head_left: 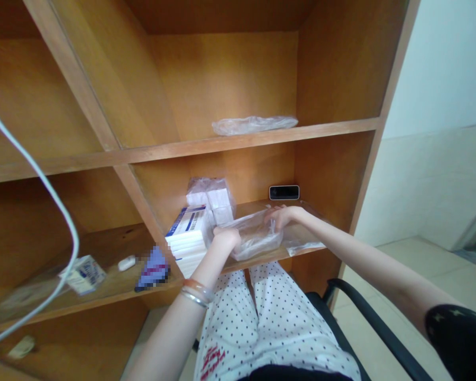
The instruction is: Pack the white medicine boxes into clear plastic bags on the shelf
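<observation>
A clear plastic bag (257, 235) lies on the middle shelf, stretched between my two hands. At its left end is my left hand (228, 238), curled closed on the plastic, its fingertips largely hidden from me. My right hand (281, 216) grips the bag's upper right part with bent fingers. Beside my left hand stands a stack of white boxes with blue print (190, 233). Behind that stack, a plastic-wrapped pack of white boxes (212, 198) rests on the shelf. Another flat piece of clear plastic (303, 244) lies under and right of my right hand.
A black-fronted device with a white rim (284, 192) stands at the shelf's back. Crumpled plastic (256, 125) lies on the shelf above. Left of the divider are a small box (83, 275), a white object (127, 263) and a blue item (154, 269). A white cable (63, 206) hangs at left.
</observation>
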A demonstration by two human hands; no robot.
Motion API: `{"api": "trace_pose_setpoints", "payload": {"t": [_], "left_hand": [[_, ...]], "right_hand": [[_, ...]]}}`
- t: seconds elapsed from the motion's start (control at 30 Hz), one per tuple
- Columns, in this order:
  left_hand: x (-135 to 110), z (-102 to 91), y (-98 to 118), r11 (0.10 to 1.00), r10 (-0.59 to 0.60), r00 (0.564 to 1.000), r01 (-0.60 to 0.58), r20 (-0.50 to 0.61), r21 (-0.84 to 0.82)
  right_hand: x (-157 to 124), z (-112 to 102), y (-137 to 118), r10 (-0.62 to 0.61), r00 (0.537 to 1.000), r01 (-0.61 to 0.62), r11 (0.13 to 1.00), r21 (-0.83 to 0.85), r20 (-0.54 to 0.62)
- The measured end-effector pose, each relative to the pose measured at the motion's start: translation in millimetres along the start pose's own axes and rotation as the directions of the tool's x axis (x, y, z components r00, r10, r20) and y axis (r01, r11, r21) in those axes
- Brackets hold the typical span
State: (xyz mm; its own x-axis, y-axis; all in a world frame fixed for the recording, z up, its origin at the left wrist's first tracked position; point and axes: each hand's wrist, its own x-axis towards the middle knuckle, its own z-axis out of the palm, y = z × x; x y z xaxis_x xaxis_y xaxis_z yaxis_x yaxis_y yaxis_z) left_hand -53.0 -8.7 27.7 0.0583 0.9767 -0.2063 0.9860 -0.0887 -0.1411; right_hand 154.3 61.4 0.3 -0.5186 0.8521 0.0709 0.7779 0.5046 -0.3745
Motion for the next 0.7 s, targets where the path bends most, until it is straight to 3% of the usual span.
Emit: {"api": "trace_pose_setpoints", "payload": {"t": [0.13,0.27,0.33,0.4,0.47,0.57,0.7], "left_hand": [[-6,6.3,-1,0.999,0.022,0.999,-0.020,0.037,-0.045],[-12,4.5,-9,0.990,0.106,0.994,-0.107,-0.021,-0.090],[-19,0.8,-11,0.959,0.203,0.965,-0.230,-0.167,-0.165],[-29,-4.9,-11,0.890,0.274,0.860,-0.397,-0.430,-0.227],[-42,-11.6,-11,0.848,0.237,0.691,-0.490,-0.683,-0.202],[-64,-16.6,-15,0.914,0.056,0.505,-0.373,-0.862,-0.159],[-78,-0.5,-29,0.954,-0.156,0.346,-0.191,-0.925,-0.232]], "right_hand": [[3,14,3,-0.001,0.970,-0.008,0.999,0.035,0.244],[2,10,6,-0.053,0.958,0.025,0.994,0.102,0.281],[0,4,6,-0.099,0.963,0.054,0.982,0.179,0.250],[-3,-1,3,-0.133,0.973,0.075,0.955,0.288,0.188],[-6,-4,-3,-0.111,0.991,0.076,0.929,0.361,0.077],[-10,-4,-19,-0.034,0.988,0.090,0.922,0.377,-0.152],[-9,-2,-47,-0.022,0.927,0.182,0.899,0.398,-0.376]]}}
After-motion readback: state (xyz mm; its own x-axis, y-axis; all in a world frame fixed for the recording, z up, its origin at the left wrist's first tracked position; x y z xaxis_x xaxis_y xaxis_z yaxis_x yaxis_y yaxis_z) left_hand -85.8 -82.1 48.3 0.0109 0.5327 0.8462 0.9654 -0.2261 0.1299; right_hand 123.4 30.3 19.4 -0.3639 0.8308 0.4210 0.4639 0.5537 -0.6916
